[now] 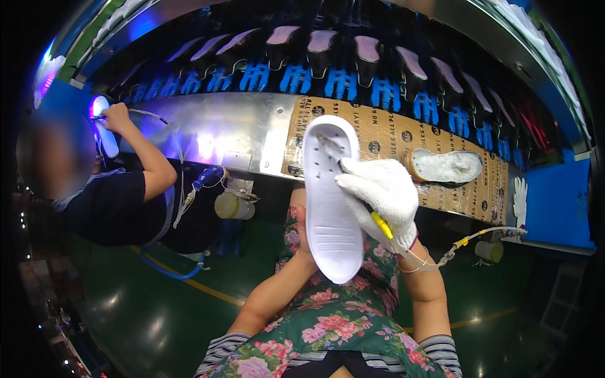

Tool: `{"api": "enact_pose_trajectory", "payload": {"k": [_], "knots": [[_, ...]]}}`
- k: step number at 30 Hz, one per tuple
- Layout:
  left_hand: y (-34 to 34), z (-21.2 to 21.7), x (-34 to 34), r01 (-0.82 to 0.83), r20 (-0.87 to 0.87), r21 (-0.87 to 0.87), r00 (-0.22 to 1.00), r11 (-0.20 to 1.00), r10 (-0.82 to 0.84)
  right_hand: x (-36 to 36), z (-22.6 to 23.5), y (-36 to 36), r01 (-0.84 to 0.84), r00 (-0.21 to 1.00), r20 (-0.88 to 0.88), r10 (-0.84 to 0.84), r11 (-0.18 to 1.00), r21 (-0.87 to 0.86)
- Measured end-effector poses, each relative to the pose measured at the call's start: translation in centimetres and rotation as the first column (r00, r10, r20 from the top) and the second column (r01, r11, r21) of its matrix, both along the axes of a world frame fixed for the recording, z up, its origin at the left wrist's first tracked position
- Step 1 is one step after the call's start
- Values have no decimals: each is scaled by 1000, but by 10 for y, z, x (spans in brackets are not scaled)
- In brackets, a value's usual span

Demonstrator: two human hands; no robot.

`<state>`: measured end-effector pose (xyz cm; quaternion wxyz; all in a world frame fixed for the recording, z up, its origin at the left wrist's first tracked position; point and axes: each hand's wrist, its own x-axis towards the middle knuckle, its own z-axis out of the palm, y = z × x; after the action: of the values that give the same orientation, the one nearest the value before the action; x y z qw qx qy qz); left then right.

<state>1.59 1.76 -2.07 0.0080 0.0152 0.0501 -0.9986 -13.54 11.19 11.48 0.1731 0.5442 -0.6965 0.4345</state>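
Note:
A white shoe sole (334, 217) stands lengthwise in front of me, one end with several small holes pointing away. My left hand (304, 230) grips it from below; the thumb shows at its left edge and the other fingers are hidden behind it. My right hand (382, 192), in a white knitted glove, is closed around a thin brush with a yellow and black handle (381, 225). Its dark bristles (329, 144) touch the sole's upper part among the holes. A thin hose (432, 264) runs from the handle past my right wrist.
A white-topped sole with a tan rim (447, 167) lies on printed cardboard (394, 135) over a metal bench. Behind it, several shoe parts (321, 41) stand on blue holders. A white glove (520, 200) lies at right. At left, a co-worker's hand (115, 117) works on another sole.

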Motion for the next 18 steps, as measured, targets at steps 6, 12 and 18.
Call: {"api": "enact_pose_trajectory", "payload": {"k": [6, 12, 18], "knots": [[-3, -10, 10, 4, 193, -387, 978, 922, 76, 19, -4, -4, -68, 995, -70, 74, 994, 85], [-13, -33, 8, -130, 121, -272, 978, 954, 167, 19, -14, -3, -67, 930, 354, 104, 991, -116], [-29, -41, -10, -229, -39, -120, 973, 966, 226, 39, -33, -20, -145, 980, 117, 158, 983, -115]]}}
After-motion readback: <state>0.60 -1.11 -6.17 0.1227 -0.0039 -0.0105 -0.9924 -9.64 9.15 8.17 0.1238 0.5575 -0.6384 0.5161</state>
